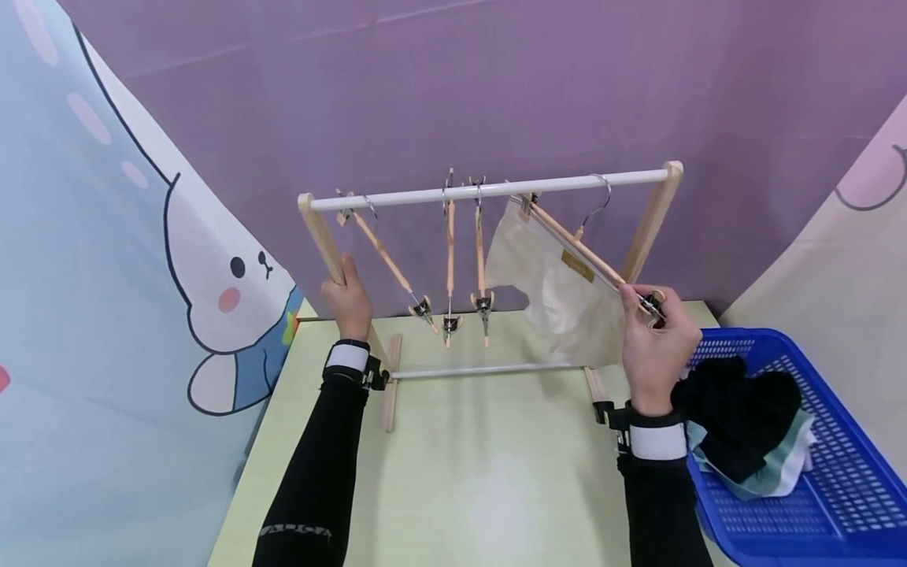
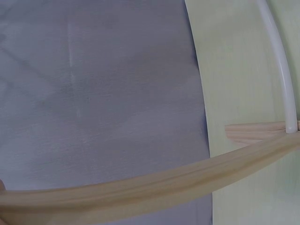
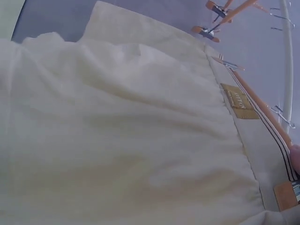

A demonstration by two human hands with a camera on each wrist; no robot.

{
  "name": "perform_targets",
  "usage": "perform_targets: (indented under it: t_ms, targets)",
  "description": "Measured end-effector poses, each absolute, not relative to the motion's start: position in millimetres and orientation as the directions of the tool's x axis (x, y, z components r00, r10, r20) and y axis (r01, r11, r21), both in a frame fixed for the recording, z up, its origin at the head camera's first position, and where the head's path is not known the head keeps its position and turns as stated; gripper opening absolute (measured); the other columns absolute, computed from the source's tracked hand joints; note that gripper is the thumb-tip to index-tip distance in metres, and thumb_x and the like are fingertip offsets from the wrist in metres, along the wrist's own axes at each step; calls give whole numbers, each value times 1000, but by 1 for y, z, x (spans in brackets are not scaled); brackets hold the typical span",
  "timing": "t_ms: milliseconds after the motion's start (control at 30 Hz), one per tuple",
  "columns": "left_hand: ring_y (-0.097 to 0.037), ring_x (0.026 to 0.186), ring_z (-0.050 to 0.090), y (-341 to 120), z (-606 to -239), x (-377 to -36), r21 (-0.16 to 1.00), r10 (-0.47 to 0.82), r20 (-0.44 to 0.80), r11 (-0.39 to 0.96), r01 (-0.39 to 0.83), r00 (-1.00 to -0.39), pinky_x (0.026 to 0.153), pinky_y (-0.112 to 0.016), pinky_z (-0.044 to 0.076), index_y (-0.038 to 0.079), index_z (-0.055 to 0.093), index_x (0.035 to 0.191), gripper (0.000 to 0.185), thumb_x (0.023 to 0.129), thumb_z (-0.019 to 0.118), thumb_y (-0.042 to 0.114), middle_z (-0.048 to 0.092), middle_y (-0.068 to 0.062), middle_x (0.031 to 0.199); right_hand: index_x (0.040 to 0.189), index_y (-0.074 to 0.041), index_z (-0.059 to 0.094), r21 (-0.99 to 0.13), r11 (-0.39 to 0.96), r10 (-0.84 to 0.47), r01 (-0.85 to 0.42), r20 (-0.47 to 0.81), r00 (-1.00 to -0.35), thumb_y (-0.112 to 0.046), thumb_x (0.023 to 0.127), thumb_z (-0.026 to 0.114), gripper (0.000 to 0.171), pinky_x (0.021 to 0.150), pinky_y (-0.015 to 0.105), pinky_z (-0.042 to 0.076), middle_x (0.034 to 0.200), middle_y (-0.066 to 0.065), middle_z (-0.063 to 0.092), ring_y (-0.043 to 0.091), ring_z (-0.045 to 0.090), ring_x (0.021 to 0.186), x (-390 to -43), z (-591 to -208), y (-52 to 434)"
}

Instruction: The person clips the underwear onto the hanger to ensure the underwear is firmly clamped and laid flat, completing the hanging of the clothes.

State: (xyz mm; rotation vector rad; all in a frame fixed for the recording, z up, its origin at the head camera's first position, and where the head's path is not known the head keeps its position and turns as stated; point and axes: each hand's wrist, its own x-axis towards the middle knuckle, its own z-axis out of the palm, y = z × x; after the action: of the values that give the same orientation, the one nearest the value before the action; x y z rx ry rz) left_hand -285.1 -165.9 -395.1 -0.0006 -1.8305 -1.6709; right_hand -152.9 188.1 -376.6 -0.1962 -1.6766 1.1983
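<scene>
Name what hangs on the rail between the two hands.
In the head view, three empty wooden clip hangers hang between the left hand on the rack post and the right hand pinching the cream garment's hanger.

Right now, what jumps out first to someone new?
The small wooden clothes rack at the back of the table, its white rail carrying four clip hangers. The right hand pinches the clip of the rightmost hanger, which holds a cream garment; the left hand grips the rack's left post.
</scene>
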Motion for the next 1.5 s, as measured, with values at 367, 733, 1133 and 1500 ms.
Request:
perform_targets:
  t_ms: [367, 733, 1133, 1500]
  targets:
    - [1, 34, 26, -165, -395, -287, 882, -403, 471, 188, 432, -785, 37, -21, 21, 17, 36, 58, 50, 105, 51, 29, 28, 12, 46, 96, 1, 74, -806, 512, 552, -296, 573, -606, -16, 89, 76, 19, 59, 9, 40, 83, -5, 65, -2, 53, 69, -152, -386, 192]
    - [3, 34, 24, -167, -395, -289, 887, -405, 461, 198, 416, -790, 37, -20, 21, 17, 35, 59, 51, 105, 50, 33, 28, 12, 47, 107, 2, 67, -801, 588, 463, -114, 448, -765, -20, 91, 74, 28, 57, 17, 39, 86, 17, 67, 13, 54, 68, -137, -440, 197]
    - [2, 35, 24, -170, -394, -289, 886, -413, 463, 203, 417, -784, 38, -20, 21, 17, 34, 59, 51, 105, 50, 31, 27, 13, 47, 132, 8, 51, -724, 687, 40, 68, -57, -998, -17, 95, 66, 47, 94, 59, 46, 127, 31, 59, 46, 58, 117, -119, -529, 210]
    - [0, 36, 26, -173, -392, -288, 878, -397, 478, 194, 438, -783, 38, -20, 21, 17, 35, 58, 50, 105, 50, 28, 28, 12, 47, 99, 6, 59, -729, 677, -71, 101, -202, -977, -7, 86, 69, 21, 78, 42, 47, 90, 12, 56, 26, 53, 81, -114, -566, 190]
